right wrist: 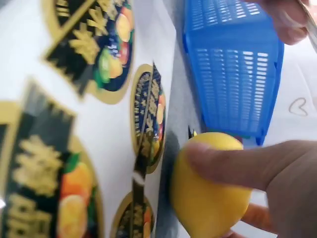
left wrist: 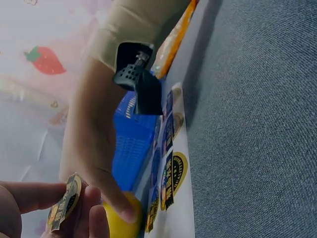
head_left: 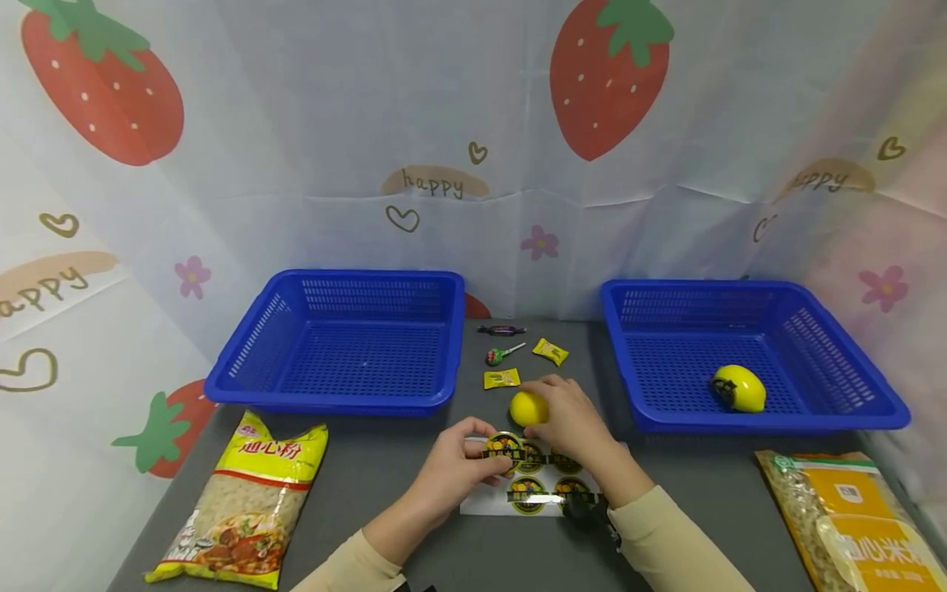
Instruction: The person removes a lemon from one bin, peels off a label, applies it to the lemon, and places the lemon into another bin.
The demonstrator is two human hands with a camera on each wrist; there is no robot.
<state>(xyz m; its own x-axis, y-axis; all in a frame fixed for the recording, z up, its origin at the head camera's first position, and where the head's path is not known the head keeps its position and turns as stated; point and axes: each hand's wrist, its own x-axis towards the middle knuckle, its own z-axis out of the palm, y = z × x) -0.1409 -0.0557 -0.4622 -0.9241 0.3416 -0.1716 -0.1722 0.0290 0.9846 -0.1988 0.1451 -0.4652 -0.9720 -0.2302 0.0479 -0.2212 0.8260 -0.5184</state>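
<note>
Between its thumb and fingers, my left hand [head_left: 457,467] pinches a round fruit-label sticker [head_left: 503,446], seen nearly edge-on in the left wrist view as a sticker [left wrist: 68,201] with black and gold print. My right hand [head_left: 568,418] grips a yellow lemon [head_left: 528,408] just beyond the sheet. Its thumb lies across the lemon [right wrist: 210,198] in the right wrist view. Below both hands is a white sticker sheet [head_left: 484,500] with several more round labels, partly covered by the right forearm and the wrist camera.
Blue baskets stand left [head_left: 333,404] and right [head_left: 629,386]; the right one holds a labelled lemon [head_left: 746,390]. Between them lie a lollipop [head_left: 496,356], a dark wrapped candy [head_left: 502,330] and yellow packets [head_left: 501,378]. Food bags flank the front, left [head_left: 247,493] and right [head_left: 851,518].
</note>
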